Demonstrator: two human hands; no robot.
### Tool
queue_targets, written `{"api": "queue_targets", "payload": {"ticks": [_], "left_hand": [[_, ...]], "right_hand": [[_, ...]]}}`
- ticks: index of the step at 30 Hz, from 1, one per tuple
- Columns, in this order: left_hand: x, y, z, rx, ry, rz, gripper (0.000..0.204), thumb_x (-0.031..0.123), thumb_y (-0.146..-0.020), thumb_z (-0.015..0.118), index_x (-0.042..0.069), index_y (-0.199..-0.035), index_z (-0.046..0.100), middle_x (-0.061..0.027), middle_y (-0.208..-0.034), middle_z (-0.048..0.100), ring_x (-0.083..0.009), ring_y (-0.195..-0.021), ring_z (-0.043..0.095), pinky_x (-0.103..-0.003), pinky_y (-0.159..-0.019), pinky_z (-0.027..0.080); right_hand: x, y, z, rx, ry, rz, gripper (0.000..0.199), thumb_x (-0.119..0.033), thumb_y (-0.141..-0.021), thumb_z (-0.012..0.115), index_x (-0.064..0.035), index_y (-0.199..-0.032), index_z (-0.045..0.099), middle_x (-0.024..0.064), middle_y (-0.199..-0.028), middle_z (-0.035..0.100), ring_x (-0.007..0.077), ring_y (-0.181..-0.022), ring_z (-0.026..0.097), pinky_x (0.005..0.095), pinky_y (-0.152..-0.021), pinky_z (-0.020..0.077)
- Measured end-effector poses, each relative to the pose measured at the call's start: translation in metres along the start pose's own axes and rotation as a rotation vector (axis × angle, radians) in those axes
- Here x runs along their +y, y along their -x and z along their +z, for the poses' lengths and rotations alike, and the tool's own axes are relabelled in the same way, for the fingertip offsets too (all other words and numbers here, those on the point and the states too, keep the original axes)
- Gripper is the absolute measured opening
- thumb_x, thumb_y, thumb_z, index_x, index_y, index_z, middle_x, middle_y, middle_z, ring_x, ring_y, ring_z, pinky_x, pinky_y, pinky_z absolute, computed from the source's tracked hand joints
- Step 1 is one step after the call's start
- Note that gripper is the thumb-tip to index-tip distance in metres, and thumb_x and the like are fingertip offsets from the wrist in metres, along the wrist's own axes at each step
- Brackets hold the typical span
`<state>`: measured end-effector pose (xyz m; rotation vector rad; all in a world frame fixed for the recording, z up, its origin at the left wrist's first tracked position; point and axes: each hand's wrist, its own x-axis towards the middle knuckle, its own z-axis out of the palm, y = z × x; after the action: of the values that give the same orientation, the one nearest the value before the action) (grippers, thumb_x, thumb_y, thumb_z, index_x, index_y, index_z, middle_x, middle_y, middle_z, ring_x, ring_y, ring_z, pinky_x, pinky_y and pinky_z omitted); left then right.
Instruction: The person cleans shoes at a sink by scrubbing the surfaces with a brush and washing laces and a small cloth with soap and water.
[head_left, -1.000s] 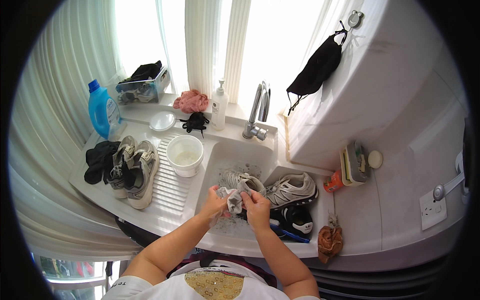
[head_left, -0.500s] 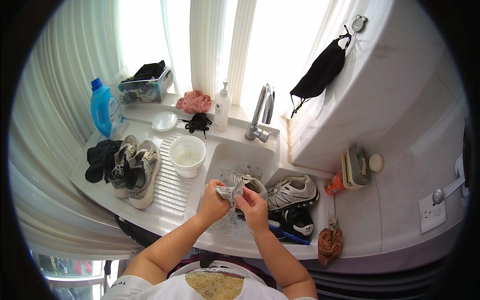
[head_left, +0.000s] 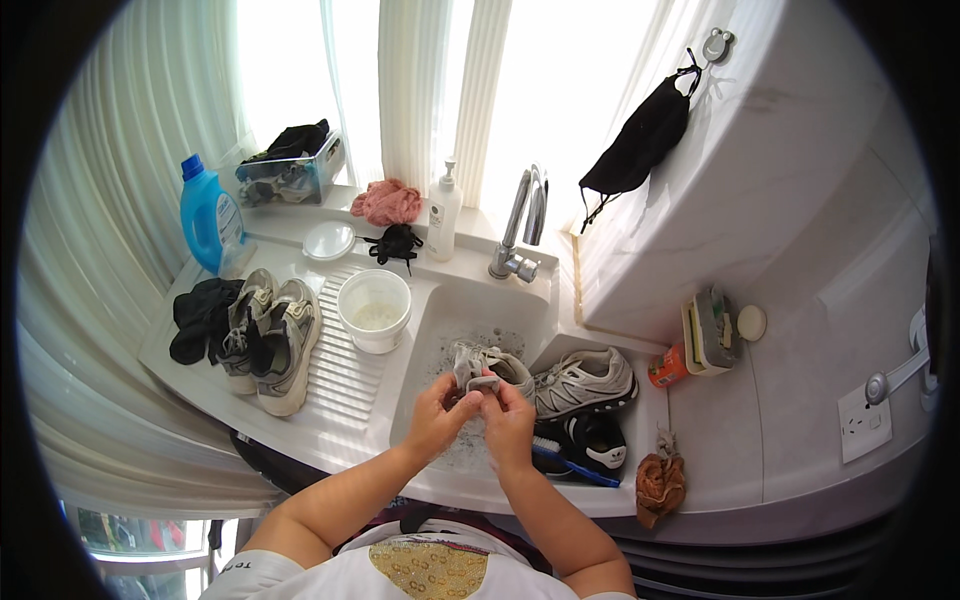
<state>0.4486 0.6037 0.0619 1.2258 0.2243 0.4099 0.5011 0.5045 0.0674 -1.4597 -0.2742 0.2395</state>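
Note:
Over the sink basin, both my hands are closed on a small, soft, folded grey fabric piece; I cannot make out whether it is part of a shoe. My left hand pinches its left side, and my right hand grips the lower right, the thumbs nearly meeting. Just behind my right fingers a grey laced shoe lies in the basin, partly hidden. A second grey shoe rests on the right ledge. In front of it sit a black shoe and a blue brush. Dark dirt specks cover the basin floor.
A white tub stands on the ribbed drainboard, beside a pair of grey shoes. Behind are a blue detergent bottle, a pump bottle and the faucet. A brown cloth hangs over the right front edge.
My hands have come closer together, and the left has turned, thumb now toward the right. The grey fabric piece is folded differently and sits slightly higher.

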Motion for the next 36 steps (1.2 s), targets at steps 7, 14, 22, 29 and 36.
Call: {"api": "queue_targets", "payload": {"ticks": [7,14,22,29,36], "left_hand": [[0.023,-0.015,0.004,0.018,0.274,-0.198,0.016,0.017,-0.091,0.05,0.004,-0.099,0.054,-0.0025,-0.088,0.058,-0.0098,-0.077,0.055,-0.023,-0.069,0.045],[0.014,-0.018,-0.009,-0.144,0.411,-0.333,0.016,0.017,-0.091,0.05,0.004,-0.101,0.053,-0.0061,-0.098,0.058,-0.0156,-0.091,0.057,-0.027,-0.079,0.047],[0.02,-0.024,-0.006,-0.173,0.744,-0.311,0.034,0.022,-0.092,0.049,0.002,-0.119,0.043,-0.0108,-0.111,0.055,-0.0193,-0.101,0.055,-0.035,-0.089,0.042],[0.006,-0.016,0.01,0.008,0.235,-0.069,0.026,0.015,-0.09,0.053,0.001,-0.111,0.049,-0.0063,-0.1,0.059,-0.0113,-0.091,0.054,-0.026,-0.083,0.043],[0.021,-0.021,0.011,0.09,0.498,-0.17,0.017,0.013,-0.089,0.053,0.002,-0.103,0.048,-0.0057,-0.096,0.058,-0.0119,-0.088,0.056,-0.026,-0.077,0.047]], "right_hand": [[-0.024,0.008,-0.006,-0.114,0.303,-0.409,0.024,0.003,-0.077,0.06,-0.0052,-0.1,0.065,0.0091,-0.09,0.06,0.0183,-0.077,0.058,0.025,-0.07,0.0454],[-0.035,-0.008,0.0,-0.007,0.457,-0.59,0.017,-0.001,-0.078,0.063,-0.004,-0.094,0.066,0.0102,-0.089,0.06,0.0178,-0.074,0.057,0.0237,-0.068,0.0448],[-0.021,-0.016,-0.005,0.138,-0.072,-0.15,0.016,-0.007,-0.084,0.061,0.0033,-0.096,0.063,0.0051,-0.087,0.063,0.0095,-0.077,0.056,0.0217,-0.072,0.0448],[-0.018,-0.02,0.002,0.116,-0.021,-0.148,0.02,-0.014,-0.084,0.064,0.0021,-0.095,0.059,0.0047,-0.085,0.061,0.0098,-0.078,0.056,0.0215,-0.073,0.0448],[-0.009,-0.012,0.015,0.005,-0.305,0.013,0.027,-0.018,-0.083,0.065,0.0,-0.101,0.058,0.0017,-0.086,0.059,0.0089,-0.08,0.054,0.0222,-0.071,0.0432]]}}
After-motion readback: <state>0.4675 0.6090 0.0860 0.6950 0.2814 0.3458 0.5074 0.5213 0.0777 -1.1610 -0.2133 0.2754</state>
